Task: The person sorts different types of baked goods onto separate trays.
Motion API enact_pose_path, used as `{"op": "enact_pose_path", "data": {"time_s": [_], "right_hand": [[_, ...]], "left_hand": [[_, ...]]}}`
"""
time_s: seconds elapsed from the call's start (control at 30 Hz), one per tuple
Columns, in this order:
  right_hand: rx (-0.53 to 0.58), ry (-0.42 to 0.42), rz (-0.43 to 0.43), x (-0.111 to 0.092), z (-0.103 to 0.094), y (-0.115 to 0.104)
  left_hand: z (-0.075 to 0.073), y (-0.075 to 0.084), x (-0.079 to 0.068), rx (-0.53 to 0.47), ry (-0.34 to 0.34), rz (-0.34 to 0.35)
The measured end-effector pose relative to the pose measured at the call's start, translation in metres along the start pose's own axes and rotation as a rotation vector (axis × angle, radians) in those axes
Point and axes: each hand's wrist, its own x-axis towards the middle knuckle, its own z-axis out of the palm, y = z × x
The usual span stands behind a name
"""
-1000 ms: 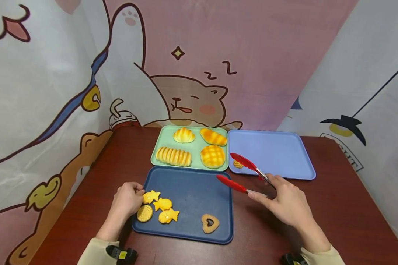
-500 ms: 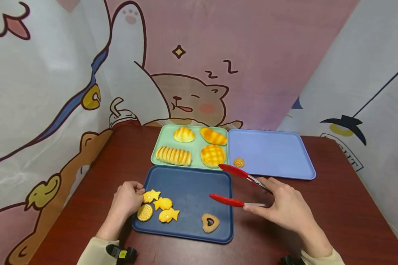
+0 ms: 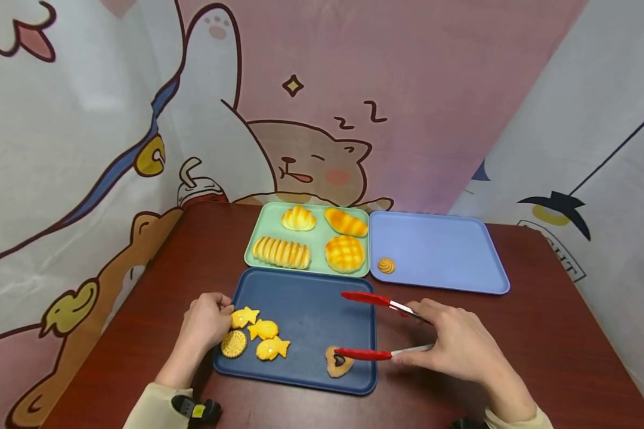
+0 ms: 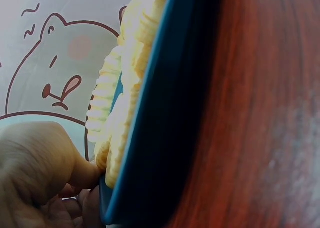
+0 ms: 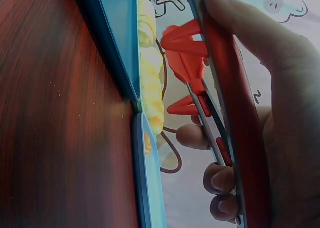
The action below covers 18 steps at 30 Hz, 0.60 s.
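My left hand (image 3: 206,322) pinches the left rim of a navy tray (image 3: 300,298), thumb on top in the left wrist view. Beside it on the tray lie several fish-shaped biscuits (image 3: 272,348) and a round biscuit (image 3: 234,344). My right hand (image 3: 456,339) grips red-tipped tongs (image 3: 367,355), fingers and thumb on opposite arms, which stand wide apart. The tongs' nearer tip overlaps a heart-shaped biscuit (image 3: 339,370) at the tray's front right. Their farther tip is over the tray's back right part. Nothing is between the tips.
Behind the navy tray, a green tray (image 3: 316,244) bears a croissant (image 3: 298,218), a ridged loaf (image 3: 281,253) and other breads. To its right, a lilac tray (image 3: 445,250) holds one swirl biscuit (image 3: 386,265). A printed curtain (image 3: 434,107) hangs behind the table.
My right hand has brought the tongs from the lilac tray's front left corner toward me, over the navy tray and heart-shaped biscuit. The tongs' arms have spread wider. My left hand stays put.
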Motion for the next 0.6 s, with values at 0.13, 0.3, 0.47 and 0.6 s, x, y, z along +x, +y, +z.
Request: {"op": "enact_pose_path", "data": {"time_s": [0.13,0.3,0.47,0.6], "right_hand": [[0.009,-0.036,-0.007,-0.0015,0.0014,-0.0001],[0.008,-0.037,-0.014,-0.0023,0.0026,0.0006],[0.015,-0.074,-0.011,-0.0026,0.0047,0.0006],[0.006,-0.093,-0.014,-0.0025,0.0058,0.0005]], "left_hand": [[0.0005,-0.0007,0.0,0.007,-0.007,-0.006],[0.0003,0.0006,0.0007,-0.001,-0.01,-0.006],[-0.0001,0.0014,0.0013,-0.006,-0.015,-0.008],[0.0,0.0008,0.0015,0.002,-0.011,-0.006]]}}
